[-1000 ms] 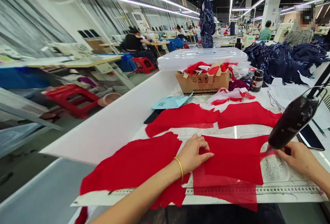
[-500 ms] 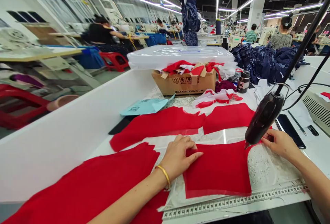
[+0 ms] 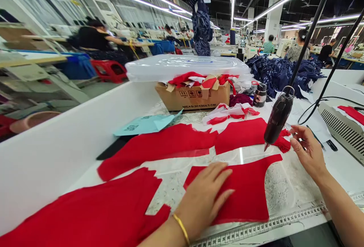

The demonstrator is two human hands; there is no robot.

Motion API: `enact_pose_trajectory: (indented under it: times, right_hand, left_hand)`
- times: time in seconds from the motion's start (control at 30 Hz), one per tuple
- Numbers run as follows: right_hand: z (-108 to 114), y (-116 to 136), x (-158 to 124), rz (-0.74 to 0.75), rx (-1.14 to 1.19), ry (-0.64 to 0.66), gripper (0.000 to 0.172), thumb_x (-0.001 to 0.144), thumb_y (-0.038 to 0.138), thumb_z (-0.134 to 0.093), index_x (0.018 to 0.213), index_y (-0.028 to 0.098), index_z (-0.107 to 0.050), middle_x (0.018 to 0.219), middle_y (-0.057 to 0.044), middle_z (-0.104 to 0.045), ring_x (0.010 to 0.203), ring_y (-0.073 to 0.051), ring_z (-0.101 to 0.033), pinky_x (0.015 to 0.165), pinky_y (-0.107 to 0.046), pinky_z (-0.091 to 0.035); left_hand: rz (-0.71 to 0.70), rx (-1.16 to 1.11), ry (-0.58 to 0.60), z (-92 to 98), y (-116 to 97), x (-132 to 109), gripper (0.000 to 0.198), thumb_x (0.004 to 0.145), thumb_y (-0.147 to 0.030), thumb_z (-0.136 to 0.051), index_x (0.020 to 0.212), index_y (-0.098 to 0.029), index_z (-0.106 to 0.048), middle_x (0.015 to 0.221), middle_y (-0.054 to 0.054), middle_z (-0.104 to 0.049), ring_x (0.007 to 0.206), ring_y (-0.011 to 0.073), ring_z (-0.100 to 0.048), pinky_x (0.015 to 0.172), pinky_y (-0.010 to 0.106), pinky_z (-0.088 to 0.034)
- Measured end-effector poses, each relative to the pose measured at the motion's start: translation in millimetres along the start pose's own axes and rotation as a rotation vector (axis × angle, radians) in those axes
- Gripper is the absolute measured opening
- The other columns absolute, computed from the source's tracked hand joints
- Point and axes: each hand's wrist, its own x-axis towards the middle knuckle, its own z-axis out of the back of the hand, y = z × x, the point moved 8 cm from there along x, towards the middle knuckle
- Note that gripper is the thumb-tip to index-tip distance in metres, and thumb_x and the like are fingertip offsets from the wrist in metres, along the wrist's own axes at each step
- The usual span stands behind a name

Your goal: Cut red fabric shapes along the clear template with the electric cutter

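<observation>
My left hand (image 3: 206, 197), with a gold bangle at the wrist, lies with its fingers stretched over a cut piece of red fabric (image 3: 247, 186) on the table; it is slightly blurred. My right hand (image 3: 309, 154) is raised to the right with its fingers apart and nothing visible in them. Between the hands hangs a black pointed tool (image 3: 280, 116) on a dark rod, its tip just above the table behind the fabric. Bunched red fabric (image 3: 283, 143) lies behind the tool, close to my right fingertips.
More red pieces (image 3: 159, 144) lie at the back and a large red piece (image 3: 85, 209) at left. A measuring tape (image 3: 256, 228) runs along the front edge. Behind stand a carton of scraps (image 3: 196, 97), a dark jar (image 3: 259, 95) and navy fabric (image 3: 284, 69). A vented grey box (image 3: 344, 125) sits right.
My right hand has let go of the red fabric's far right corner and opened. The fabric's edge now lies clear of the tool's tip, nearer me. My left hand has moved nearer too.
</observation>
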Motion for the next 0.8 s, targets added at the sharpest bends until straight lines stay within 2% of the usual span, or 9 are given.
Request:
enact_pose_trajectory:
  times: [0.07, 0.13, 0.2, 0.27, 0.37, 0.47, 0.6, 0.8]
  right_hand:
    - [-9, 18, 4, 0.075, 0.095, -0.031, 0.068, 0.081, 0.07, -0.069, 0.129, 0.024, -0.054, 0.123, -0.013, -0.068, 0.094, -0.024, -0.067, 0.072, -0.037, -0.059]
    - [-22, 30, 9, 0.092, 0.139, -0.047, 0.074, 0.076, 0.065, -0.076, 0.132, 0.025, -0.05, 0.128, -0.013, -0.065, 0.101, -0.025, -0.067, 0.084, -0.043, -0.06]
    - [-33, 36, 13, 0.07, 0.165, -0.062, 0.063, 0.077, 0.056, -0.078, 0.125, 0.025, -0.052, 0.115, -0.009, -0.069, 0.097, -0.024, -0.067, 0.086, -0.044, -0.059]
    - [-40, 39, 14, 0.047, 0.193, -0.052, 0.043, 0.078, 0.044, -0.074, 0.111, 0.025, -0.055, 0.095, -0.003, -0.069, 0.083, -0.022, -0.066, 0.078, -0.041, -0.059]
    - [-38, 37, 13, 0.031, 0.221, -0.042, 0.024, 0.076, 0.031, -0.068, 0.096, 0.025, -0.054, 0.079, 0.001, -0.065, 0.068, -0.018, -0.062, 0.065, -0.035, -0.056]
    - [-21, 30, 12, 0.04, 0.195, -0.128, 0.019, 0.076, 0.029, -0.066, 0.089, 0.024, -0.053, 0.08, 0.001, -0.064, 0.068, -0.017, -0.061, 0.067, -0.035, -0.054]
    - [-3, 14, 15, 0.033, 0.157, -0.253, 0.027, 0.079, 0.04, -0.07, 0.094, 0.024, -0.054, 0.081, 0.001, -0.06, 0.069, -0.017, -0.058, 0.067, -0.036, -0.053]
    - [-1, 1, 17, 0.057, 0.156, -0.312, 0.036, 0.08, 0.047, -0.074, 0.1, 0.024, -0.055, 0.08, 0.0, -0.059, 0.069, -0.019, -0.057, 0.065, -0.036, -0.052]
  left_hand:
    - [-0.079, -0.03, 0.067, -17.7, -28, 4, 0.048, 0.102, -0.041, -0.06, 0.144, -0.018, -0.056, 0.148, 0.013, -0.06, 0.134, 0.0302, -0.058, 0.108, 0.043, -0.054]
    - [-0.127, -0.069, 0.149, -35.8, -52, 12, 0.063, 0.099, -0.048, -0.064, 0.152, -0.018, -0.047, 0.156, 0.014, -0.052, 0.142, 0.0302, -0.052, 0.113, 0.043, -0.051]
    - [-0.151, -0.094, 0.224, -51.1, -69, 23, 0.073, 0.098, -0.054, -0.065, 0.156, -0.016, -0.042, 0.159, 0.015, -0.047, 0.146, 0.0302, -0.047, 0.118, 0.043, -0.047]
    - [-0.164, -0.12, 0.273, -62.0, -80, 37, 0.076, 0.098, -0.058, -0.062, 0.157, -0.014, -0.04, 0.161, 0.017, -0.044, 0.149, 0.03, -0.043, 0.121, 0.043, -0.042]
    - [-0.177, -0.145, 0.297, -72.2, -88, 56, 0.076, 0.1, -0.061, -0.057, 0.156, -0.012, -0.041, 0.161, 0.017, -0.043, 0.152, 0.0293, -0.039, 0.123, 0.043, -0.039]
    - [-0.164, -0.132, 0.285, -78.6, -90, 72, 0.075, 0.1, -0.063, -0.055, 0.153, -0.012, -0.045, 0.159, 0.017, -0.046, 0.151, 0.0291, -0.039, 0.124, 0.043, -0.038]
    - [-0.166, -0.114, 0.272, -84.7, -95, 86, 0.074, 0.1, -0.067, -0.051, 0.151, -0.013, -0.048, 0.159, 0.017, -0.048, 0.15, 0.0293, -0.041, 0.123, 0.043, -0.039]
    - [-0.168, -0.107, 0.303, -93.9, -98, 95, 0.078, 0.101, -0.067, -0.05, 0.15, -0.006, -0.047, 0.159, 0.021, -0.046, 0.15, 0.0299, -0.041, 0.123, 0.041, -0.038]
